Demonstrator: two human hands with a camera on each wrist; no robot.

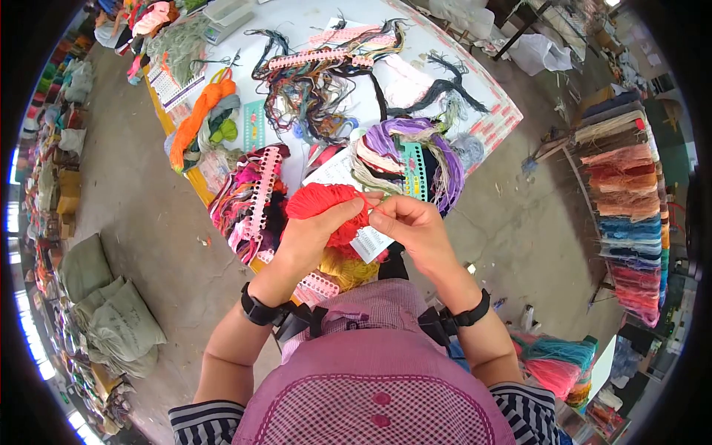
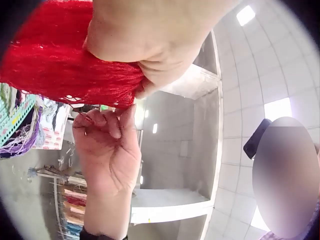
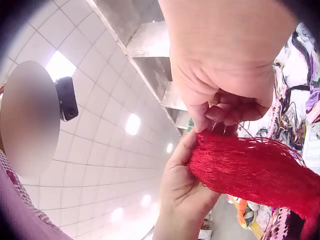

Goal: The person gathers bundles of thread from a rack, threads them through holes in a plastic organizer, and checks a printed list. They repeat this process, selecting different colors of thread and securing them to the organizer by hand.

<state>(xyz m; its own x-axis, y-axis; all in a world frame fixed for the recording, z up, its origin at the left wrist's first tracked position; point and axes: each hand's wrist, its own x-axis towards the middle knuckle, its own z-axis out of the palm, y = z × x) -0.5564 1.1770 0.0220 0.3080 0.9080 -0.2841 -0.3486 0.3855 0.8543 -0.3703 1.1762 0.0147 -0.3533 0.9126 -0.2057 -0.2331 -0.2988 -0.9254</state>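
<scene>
A hank of bright red thread [image 1: 317, 199] is held over the near edge of the table. My left hand [image 1: 315, 231] grips it near one end, thumb laid along the top. In the right wrist view the red strands [image 3: 250, 165] spread out away from the fingers. At the gripped end my right hand [image 1: 417, 226] pinches a thin red strand between thumb and forefinger, its other fingers curled in. Both hands' fingertips meet close together there. Below them lies a printed white paper [image 1: 368, 243], partly covered by the hank.
On the white table [image 1: 222, 55] lie a pink punched card [image 1: 265, 193] with pink and dark threads, a green punched card [image 1: 414, 170] beside purple threads [image 1: 454, 167], and an orange hank [image 1: 202, 111]. Yellow thread [image 1: 345, 268] sits at the near edge. Hanging coloured hanks [image 1: 630, 222] stand right.
</scene>
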